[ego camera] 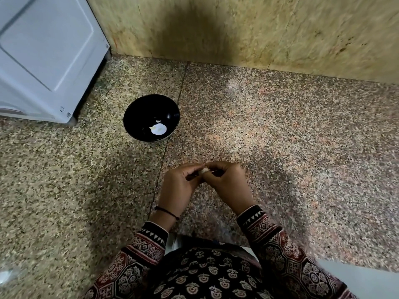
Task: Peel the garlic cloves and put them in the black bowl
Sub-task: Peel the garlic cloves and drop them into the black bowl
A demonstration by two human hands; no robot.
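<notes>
Both hands met above the speckled stone floor (280,130), fingers curled inward. The left hand (179,186) and the right hand (226,184) together pinched a small pale garlic clove (204,170) between their fingertips. Beyond them, to the left, a black bowl (138,113) stood on the floor near a white appliance (43,61), with pale peeled garlic (158,128) lying inside it.

One bowl (131,113), perhaps three garlic cloves (204,170)

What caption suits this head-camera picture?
Left hand and right hand pinch a garlic clove; black bowl beyond holds white pieces.
</notes>
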